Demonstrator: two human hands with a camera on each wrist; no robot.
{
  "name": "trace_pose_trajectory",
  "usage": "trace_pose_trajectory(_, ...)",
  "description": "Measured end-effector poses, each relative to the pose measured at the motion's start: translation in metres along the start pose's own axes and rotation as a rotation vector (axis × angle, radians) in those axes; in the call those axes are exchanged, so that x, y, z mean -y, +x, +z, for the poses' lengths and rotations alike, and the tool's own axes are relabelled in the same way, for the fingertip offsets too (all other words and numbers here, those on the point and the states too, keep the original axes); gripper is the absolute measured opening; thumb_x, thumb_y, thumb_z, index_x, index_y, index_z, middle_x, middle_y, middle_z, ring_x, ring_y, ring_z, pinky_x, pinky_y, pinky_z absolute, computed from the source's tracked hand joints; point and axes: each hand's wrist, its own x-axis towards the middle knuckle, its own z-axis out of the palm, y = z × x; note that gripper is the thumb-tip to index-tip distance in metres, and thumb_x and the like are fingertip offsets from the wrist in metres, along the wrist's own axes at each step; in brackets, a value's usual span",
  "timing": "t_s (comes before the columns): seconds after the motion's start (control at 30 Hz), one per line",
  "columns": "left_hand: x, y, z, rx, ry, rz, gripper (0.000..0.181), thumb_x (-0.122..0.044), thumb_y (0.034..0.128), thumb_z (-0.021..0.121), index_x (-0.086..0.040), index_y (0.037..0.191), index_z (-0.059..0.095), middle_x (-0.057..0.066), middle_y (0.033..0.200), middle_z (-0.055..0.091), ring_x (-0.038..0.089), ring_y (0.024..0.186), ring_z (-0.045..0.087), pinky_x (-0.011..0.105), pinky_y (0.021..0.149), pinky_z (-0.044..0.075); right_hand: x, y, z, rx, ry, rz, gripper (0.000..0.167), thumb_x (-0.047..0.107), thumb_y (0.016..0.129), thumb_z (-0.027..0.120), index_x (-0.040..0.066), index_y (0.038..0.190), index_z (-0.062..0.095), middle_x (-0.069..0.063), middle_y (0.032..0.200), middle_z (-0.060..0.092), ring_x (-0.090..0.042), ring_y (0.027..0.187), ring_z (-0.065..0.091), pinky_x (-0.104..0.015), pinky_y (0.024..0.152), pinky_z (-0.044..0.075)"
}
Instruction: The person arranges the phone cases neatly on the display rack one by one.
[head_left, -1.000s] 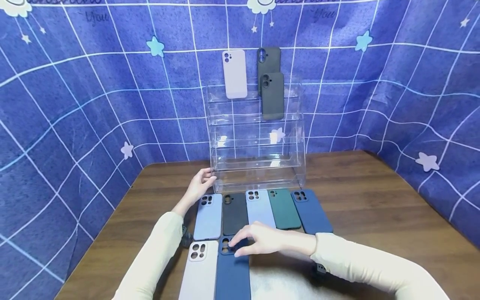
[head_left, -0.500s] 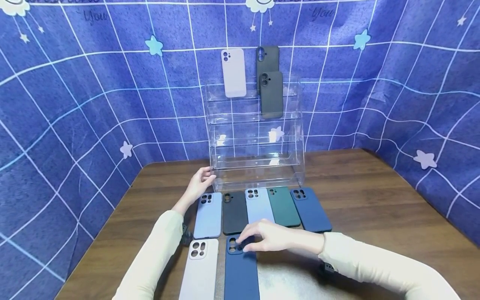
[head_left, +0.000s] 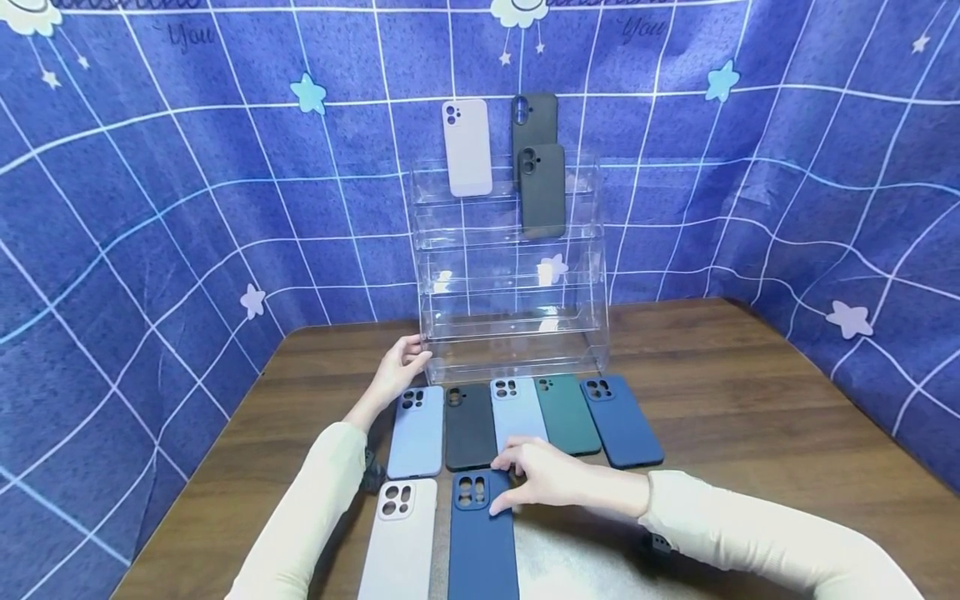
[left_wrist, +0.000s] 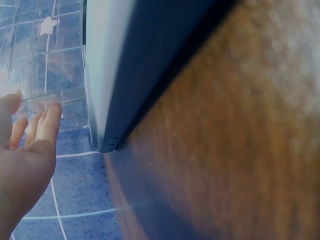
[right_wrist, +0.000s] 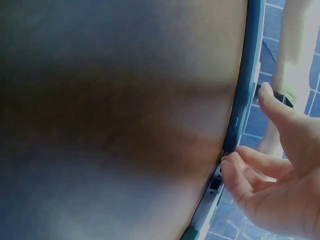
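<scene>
My left hand is at the lower left side of a clear tiered acrylic display rack, its fingertips touching the rack's side. The left wrist view shows this hand with fairly straight fingers. My right hand is at the upper right corner of a dark blue phone case lying flat in the front row. Its thumb and fingers are spread apart beside the case's edge. In the right wrist view, the thumb of this hand stands away from the fingers. A pale pink phone case lies left of the dark blue one.
Behind lies a row of cases: light blue, black, another light blue, green and blue. Upper tiers of the rack hold a pale pink case and two black cases. A patterned blue cloth hangs behind.
The dark blue case in front has slid right, leaving a gap beside the pale pink case. My right hand moved right with it, then shifted onto its right edge. My left hand has stayed put.
</scene>
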Motion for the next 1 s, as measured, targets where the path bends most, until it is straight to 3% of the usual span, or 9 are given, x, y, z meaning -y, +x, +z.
trace_pose_trajectory(0.2,0.002,0.000,0.000,-0.002,0.008,0.006,0.050,-0.019,0.0945,0.057,0.002,0.136,0.039,0.026,0.121,0.054,0.035,0.109,0.057,0.033,0.091,0.054,0.004,0.000,0.002,0.042,-0.019,0.028,0.061,0.042,0.072,0.078,-0.001,0.112,0.066,-0.001,0.086,0.054,-0.003,0.067,0.040,-0.011,0.054,0.035)
trace_pose_trajectory(0.37,0.000,0.001,0.000,0.012,0.001,-0.012,0.051,-0.021,0.0944,0.057,0.000,0.137,0.039,0.024,0.123,0.054,0.033,0.110,0.057,0.030,0.091,0.054,0.010,-0.002,0.003,0.055,-0.062,0.069,0.068,0.045,0.068,0.079,-0.002,0.115,0.065,0.001,0.085,0.050,-0.001,0.066,0.036,-0.012,0.052,0.035)
trace_pose_trajectory(0.67,-0.020,-0.008,-0.002,0.030,-0.036,-0.010,0.050,-0.013,0.0944,0.056,0.007,0.136,0.037,0.029,0.121,0.052,0.037,0.109,0.056,0.035,0.092,0.054,0.021,-0.001,0.000,0.057,-0.168,0.180,0.062,0.051,0.065,0.078,0.007,0.108,0.069,0.004,0.085,0.050,-0.003,0.064,0.039,-0.015,0.049,0.035)
trace_pose_trajectory(0.83,-0.008,-0.002,-0.002,0.019,-0.013,-0.017,0.051,-0.020,0.0943,0.057,0.001,0.137,0.039,0.025,0.123,0.053,0.032,0.109,0.057,0.031,0.092,0.054,0.024,0.000,0.001,0.035,-0.226,0.195,0.059,0.051,0.062,0.080,0.006,0.097,0.065,0.006,0.081,0.045,-0.004,0.067,0.038,-0.016,0.053,0.038)
trace_pose_trajectory(1.0,-0.002,-0.001,-0.001,0.019,0.010,-0.004,0.052,-0.022,0.0949,0.056,0.000,0.138,0.038,0.024,0.124,0.052,0.032,0.110,0.056,0.031,0.093,0.053,0.023,0.000,0.000,0.027,-0.185,0.210,0.059,0.050,0.061,0.081,0.007,0.095,0.058,0.006,0.082,0.044,-0.005,0.068,0.037,-0.016,0.053,0.036)
